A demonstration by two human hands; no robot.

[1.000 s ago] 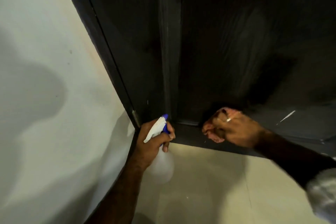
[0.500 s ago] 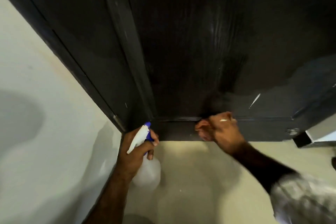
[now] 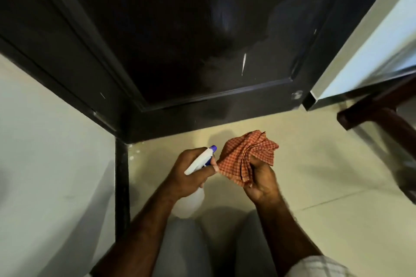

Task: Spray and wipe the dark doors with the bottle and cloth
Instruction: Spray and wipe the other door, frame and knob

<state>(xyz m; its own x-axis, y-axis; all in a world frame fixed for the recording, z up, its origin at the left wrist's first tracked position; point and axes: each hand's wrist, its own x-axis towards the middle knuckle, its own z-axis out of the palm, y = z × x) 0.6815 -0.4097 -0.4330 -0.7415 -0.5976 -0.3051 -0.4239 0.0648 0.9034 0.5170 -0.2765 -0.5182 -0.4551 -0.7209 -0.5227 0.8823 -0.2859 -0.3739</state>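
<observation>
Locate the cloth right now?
Head view, lower centre: the checked orange cloth is bunched in the right hand, off the dark door and over the floor, just right of the spray bottle in the left hand.

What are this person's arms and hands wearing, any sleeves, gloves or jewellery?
Both hands are bare, with no gloves. The left hand and its forearm show no sleeve anywhere in view. The right hand has a bare forearm too, with a pale checked sleeve starting near the elbow. No ring or watch is visible in this view.
</observation>
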